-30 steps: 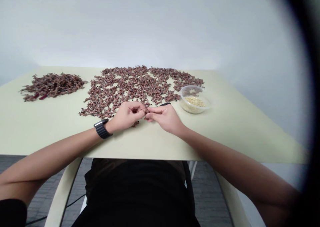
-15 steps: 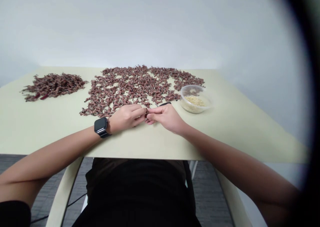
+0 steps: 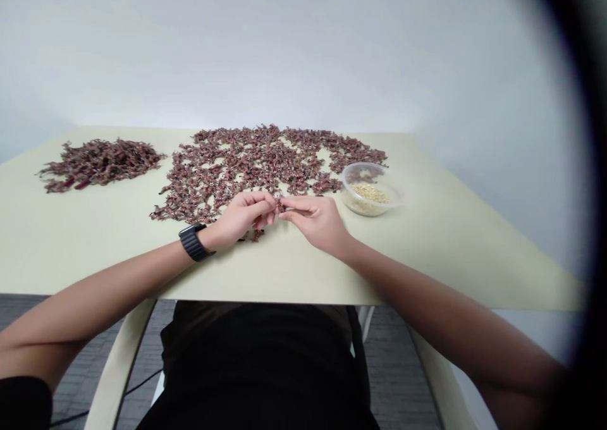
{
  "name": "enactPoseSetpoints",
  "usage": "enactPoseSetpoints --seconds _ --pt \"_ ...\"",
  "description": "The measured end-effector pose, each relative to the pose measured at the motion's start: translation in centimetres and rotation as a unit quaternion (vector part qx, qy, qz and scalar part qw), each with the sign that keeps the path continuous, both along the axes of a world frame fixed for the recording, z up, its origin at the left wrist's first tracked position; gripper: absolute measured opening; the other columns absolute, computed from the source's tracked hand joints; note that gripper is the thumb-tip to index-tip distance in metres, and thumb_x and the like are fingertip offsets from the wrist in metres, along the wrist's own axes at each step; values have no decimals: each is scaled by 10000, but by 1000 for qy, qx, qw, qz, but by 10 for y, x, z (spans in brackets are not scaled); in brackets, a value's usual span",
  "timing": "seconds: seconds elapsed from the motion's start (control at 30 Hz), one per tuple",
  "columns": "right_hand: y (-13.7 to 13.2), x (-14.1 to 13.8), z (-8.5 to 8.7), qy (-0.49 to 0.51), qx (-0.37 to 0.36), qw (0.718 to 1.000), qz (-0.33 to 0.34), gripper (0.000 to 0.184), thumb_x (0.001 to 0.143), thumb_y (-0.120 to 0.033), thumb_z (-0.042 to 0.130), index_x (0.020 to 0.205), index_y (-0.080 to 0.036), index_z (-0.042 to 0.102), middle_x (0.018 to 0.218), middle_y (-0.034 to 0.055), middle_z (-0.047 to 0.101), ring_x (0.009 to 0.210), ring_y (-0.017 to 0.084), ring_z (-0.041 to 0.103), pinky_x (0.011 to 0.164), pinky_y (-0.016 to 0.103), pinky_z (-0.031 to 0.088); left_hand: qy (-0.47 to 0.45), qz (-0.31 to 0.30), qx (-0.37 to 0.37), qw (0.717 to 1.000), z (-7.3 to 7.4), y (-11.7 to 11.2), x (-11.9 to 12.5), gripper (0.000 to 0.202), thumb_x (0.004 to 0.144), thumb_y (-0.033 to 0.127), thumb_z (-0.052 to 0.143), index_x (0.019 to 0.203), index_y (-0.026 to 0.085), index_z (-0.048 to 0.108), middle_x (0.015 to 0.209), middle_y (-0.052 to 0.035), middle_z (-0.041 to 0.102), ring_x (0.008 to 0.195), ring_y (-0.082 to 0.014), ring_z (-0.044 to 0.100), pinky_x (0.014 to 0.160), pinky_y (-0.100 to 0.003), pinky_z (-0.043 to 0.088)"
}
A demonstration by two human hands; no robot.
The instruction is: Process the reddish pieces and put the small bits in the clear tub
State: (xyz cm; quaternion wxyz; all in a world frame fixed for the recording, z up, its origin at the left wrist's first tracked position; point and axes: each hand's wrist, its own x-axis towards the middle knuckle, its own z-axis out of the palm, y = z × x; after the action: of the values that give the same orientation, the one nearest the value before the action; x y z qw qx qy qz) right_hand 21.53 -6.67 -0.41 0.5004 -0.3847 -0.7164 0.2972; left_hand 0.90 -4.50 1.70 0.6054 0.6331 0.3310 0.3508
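My left hand [image 3: 243, 218] and my right hand [image 3: 317, 220] meet fingertip to fingertip above the pale green table [image 3: 95, 240]. Both pinch one small reddish-brown dried piece [image 3: 280, 205] between them. A dark watch [image 3: 191, 243] is on my left wrist. A little loose reddish piece [image 3: 256, 233] lies under my left hand. Just behind the hands spreads a wide layer of the same reddish-brown pieces [image 3: 256, 164]. A clear plastic tub [image 3: 370, 188] holding pale seeds stands right of my right hand.
A separate heap of darker reddish stalks [image 3: 99, 161] lies at the back left of the table. The table's near edge runs above my lap, and a plain white wall stands behind.
My left wrist rolled, then rolled back, while both hands kept working the small piece between the fingertips. The hands stayed in the same spot.
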Motion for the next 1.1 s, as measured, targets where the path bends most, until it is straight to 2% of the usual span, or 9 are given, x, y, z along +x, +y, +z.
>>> enactPoseSetpoints --seconds 0.2,0.47,0.7,0.87,1.0,1.1 --pt "-2 0 5 -22 34 999 10 259 871 -190 730 1071 -325 824 1155 -11 770 1089 240 731 1037 388 561 -23 -30 -72 997 2 2 -2 191 882 308 651 796 139 673 623 -1 590 464 -55 416 452 -197 314" --pt "-3 -1 2 -45 28 999 -8 254 870 -175 709 1019 -338 834 1136 -26 772 1078 244 736 1022 394 568 -8 -21 -60 998 3 -2 -1 184 871 301 678 787 138 659 657 -5 607 489 -50 384 467 -191 318" --pt "-3 -2 -2 -40 23 999 -17 249 867 -180 715 1014 -342 835 1129 -30 772 1051 252 745 992 394 580 73 0 25 997 7 -4 -3 195 888 318 655 787 152 644 649 1 603 454 -59 470 401 -175 346" --pt "0 -2 -2 -41 33 999 -13 244 859 -192 741 1062 -297 828 1127 13 779 1038 249 744 975 384 570 99 -4 63 993 6 -3 -4 196 921 310 605 789 165 601 634 14 577 412 -69 491 391 -190 388" --pt "0 -2 3 -61 36 997 -20 255 854 -222 763 1100 -261 816 1124 42 782 999 241 736 907 363 573 106 38 119 987 2 0 -3 246 939 340 592 767 166 596 651 8 576 473 -75 537 455 -189 418" --pt "0 -2 5 -88 36 995 -32 228 846 -208 771 1067 -244 816 1033 43 790 904 220 723 843 342 562 118 74 177 974 1 0 -2 266 930 415 642 833 167 635 727 -11 624 546 -85 561 502 -191 425"
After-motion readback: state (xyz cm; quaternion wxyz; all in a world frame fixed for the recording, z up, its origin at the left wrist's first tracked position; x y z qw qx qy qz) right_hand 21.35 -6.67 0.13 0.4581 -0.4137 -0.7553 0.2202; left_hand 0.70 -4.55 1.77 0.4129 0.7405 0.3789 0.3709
